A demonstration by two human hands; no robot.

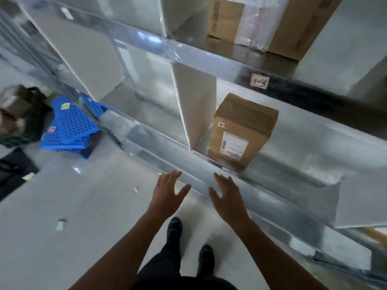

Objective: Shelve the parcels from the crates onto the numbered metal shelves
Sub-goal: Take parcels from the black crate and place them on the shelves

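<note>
A brown cardboard parcel [243,130] marked "2-3" stands upright on the middle metal shelf [293,164], just right of a white divider panel [194,103]. The shelf edge above it carries a pink label "1-3" [259,81]. My left hand [167,193] and my right hand [228,195] hover side by side in front of the shelf's front edge, below the parcel, both empty with fingers spread. Neither touches the parcel. A larger brown box [261,24] sits on the upper shelf.
Blue perforated crates [71,124] lie on the floor at the left, beside the shelf post. A dark green crate with parcels [18,114] is at the far left. White dividers split the shelves into bays. My feet [188,245] stand on the grey floor.
</note>
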